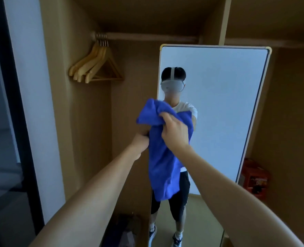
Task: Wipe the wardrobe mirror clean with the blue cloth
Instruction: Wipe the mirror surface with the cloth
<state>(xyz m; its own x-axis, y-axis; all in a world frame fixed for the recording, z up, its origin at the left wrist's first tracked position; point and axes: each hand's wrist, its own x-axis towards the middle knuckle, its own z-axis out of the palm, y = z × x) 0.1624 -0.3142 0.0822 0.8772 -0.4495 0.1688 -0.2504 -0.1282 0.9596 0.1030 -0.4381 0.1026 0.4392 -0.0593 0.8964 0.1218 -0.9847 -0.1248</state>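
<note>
cloth (pixel 162 157): hanging in front of the mirror (pixel 219 104), around 7 o'clock on the glass, probably getting bunched for wiping
right hand (pixel 174 131): fingers curling round its top fold
left hand (pixel 140 139): gripping its left edge, looks like steadying it

One head-worn view looks forward and slightly down into the wardrobe (pixel 79 107), close to the mirror (pixel 219 107) standing from 12 to 3 o'clock.

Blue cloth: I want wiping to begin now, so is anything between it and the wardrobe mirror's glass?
Nothing visible. The blue cloth, gripped by the left hand and right hand, hangs directly before the tall white-framed mirror.
</note>
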